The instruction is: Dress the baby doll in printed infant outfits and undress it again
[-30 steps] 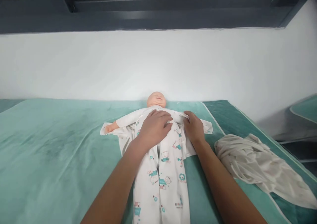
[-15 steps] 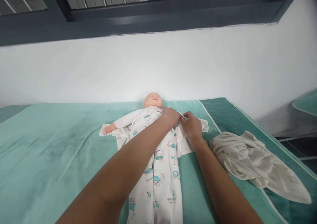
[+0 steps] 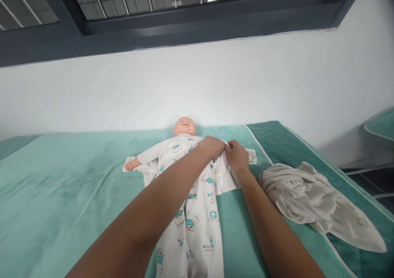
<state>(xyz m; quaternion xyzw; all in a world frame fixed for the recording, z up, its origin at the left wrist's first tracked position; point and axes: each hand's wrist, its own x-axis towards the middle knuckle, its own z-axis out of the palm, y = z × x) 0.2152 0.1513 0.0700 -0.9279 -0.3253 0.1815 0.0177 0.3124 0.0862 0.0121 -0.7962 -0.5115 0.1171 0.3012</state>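
A baby doll [image 3: 184,126] lies on its back, head toward the wall, dressed in a long-sleeved white top. White printed baby clothes [image 3: 201,220] cover its front and stretch toward me. At the doll's shoulder on the right side, my left hand [image 3: 213,146] is closed on the white cloth. Close beside it, my right hand [image 3: 237,157] pinches the sleeve [image 3: 224,173] of the garment, fingertips nearly meeting the left hand. The doll's arm on that side is hidden by cloth and hands. Its other arm reaches out left, its bare hand [image 3: 133,164] resting on cloth.
A crumpled off-white cloth [image 3: 310,198] lies right of my right forearm. Beneath everything spreads a green padded mat [image 3: 67,200] with pale seams. Behind stands a white wall [image 3: 147,89] below a dark-framed barred window [image 3: 197,23].
The doll and its clothes sit slightly farther left in the view, and the window appears a little tilted. Both hands keep their grip on the cloth, hardly moved.
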